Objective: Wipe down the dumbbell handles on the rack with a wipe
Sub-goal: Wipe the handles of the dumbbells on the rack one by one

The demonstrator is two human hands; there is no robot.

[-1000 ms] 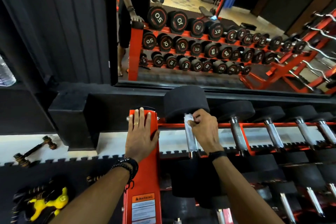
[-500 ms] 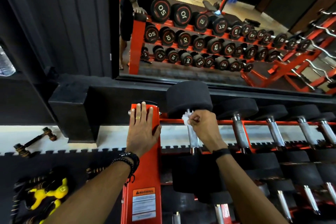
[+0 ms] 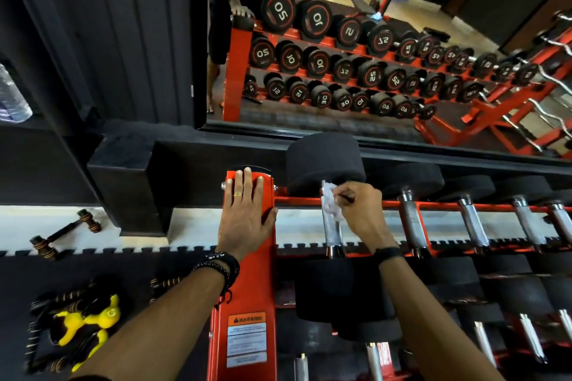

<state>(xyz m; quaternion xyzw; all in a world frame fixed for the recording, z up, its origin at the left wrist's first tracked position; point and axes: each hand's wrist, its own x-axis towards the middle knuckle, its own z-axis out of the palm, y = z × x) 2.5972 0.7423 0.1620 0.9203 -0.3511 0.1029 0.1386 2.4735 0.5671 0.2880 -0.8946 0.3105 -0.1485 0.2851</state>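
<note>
"WARNING" is being displayed in dark letters on the orange band of a label (image 3: 246,338) stuck to the red rack upright (image 3: 244,288); the fine print beneath it is too small to be read. In the mirror (image 3: 387,49), reversed numbers are being shown on the dumbbell ends (image 3: 278,11), among them 50, 10, 30 and 40.

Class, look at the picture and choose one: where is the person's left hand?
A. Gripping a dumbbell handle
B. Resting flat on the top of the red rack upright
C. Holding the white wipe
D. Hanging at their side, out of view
B: the left hand lies flat with straight fingers on the red rack upright, while the right hand holds the wipe on the dumbbell handle.
</note>
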